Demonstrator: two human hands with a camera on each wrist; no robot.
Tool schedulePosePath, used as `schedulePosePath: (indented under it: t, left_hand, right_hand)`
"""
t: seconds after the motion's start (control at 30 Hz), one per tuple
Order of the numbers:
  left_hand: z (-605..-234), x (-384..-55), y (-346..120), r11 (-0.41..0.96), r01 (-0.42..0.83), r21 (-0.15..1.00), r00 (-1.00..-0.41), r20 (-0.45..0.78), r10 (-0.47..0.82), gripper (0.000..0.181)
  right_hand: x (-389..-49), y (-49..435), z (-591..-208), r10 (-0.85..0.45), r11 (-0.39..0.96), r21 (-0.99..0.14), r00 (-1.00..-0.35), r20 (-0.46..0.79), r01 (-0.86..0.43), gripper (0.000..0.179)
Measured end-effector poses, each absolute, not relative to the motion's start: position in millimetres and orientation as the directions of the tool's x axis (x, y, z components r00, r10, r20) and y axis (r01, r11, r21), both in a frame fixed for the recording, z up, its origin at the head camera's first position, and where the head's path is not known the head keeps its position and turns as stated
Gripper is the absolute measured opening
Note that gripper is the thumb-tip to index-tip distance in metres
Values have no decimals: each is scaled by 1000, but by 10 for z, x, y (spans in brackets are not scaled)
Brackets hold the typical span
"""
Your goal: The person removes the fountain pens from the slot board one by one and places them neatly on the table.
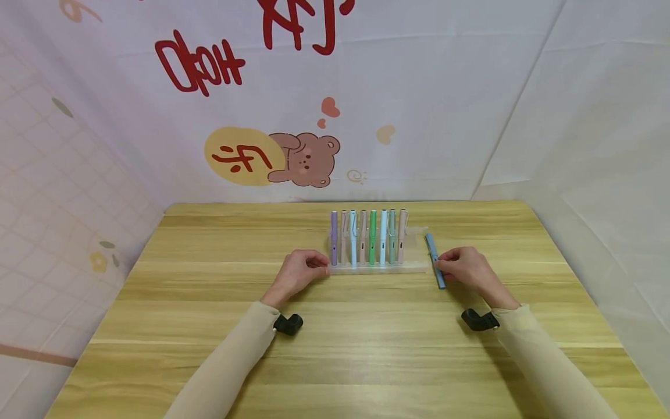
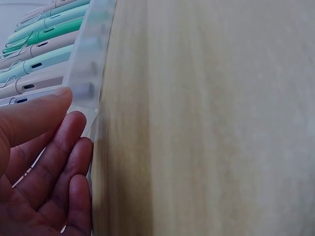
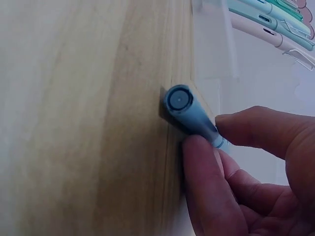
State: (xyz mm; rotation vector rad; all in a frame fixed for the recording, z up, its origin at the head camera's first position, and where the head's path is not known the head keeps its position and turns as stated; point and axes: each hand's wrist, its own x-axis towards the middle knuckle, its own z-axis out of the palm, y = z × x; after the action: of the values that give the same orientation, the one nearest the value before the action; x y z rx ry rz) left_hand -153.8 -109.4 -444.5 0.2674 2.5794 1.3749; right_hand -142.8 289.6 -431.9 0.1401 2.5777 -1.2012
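Nearest, a person's pale sleeves (image 1: 225,361) stretched over the wooden table (image 1: 377,337), a black device (image 1: 288,324) at each wrist. The hands were well apart. The right hand (image 1: 468,269) pinched a blue pen (image 1: 439,279) between thumb and fingers, just beside the right end of a clear rack (image 1: 413,269). The pen slanted, one end pointing to the table's far edge; whether it touched the wood could not be told. The left hand (image 1: 299,270) had its thumb at the rack's left end, its other fingers loosely bent there; whether it gripped or merely touched could not be told. The rack stood closer to the table's far edge, bearing eight pens (image 1: 373,235) in a row: purple, beige, light blue, beige, green, light blue, teal, beige. Past that edge rose a white backdrop (image 1: 419,75) with a printed bear (image 1: 311,160) and red characters (image 1: 298,23).
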Motion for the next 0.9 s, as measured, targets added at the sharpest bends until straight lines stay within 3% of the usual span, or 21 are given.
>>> schedulePosePath:
  t: [0.3,0.57,0.9]
  left_hand:
    - [-4442,-1519,-1089,546,60,836,-965,-92,247,11]
    - [-4446,-1512,-1089,551,57,833,-968,-88,233,11]
    - [-4439,-1516,-1072,547,67,834,-967,-82,243,12]
  right_hand:
    - [-1319,2987,-4282,-1,661,-738,-984,-178,133,41]
    - [-1252,2887,-4244,-34,397,-917,-998,-45,27,42]
    - [-1291,2579,-4259,-83,333,-940,-996,44,-69,37]
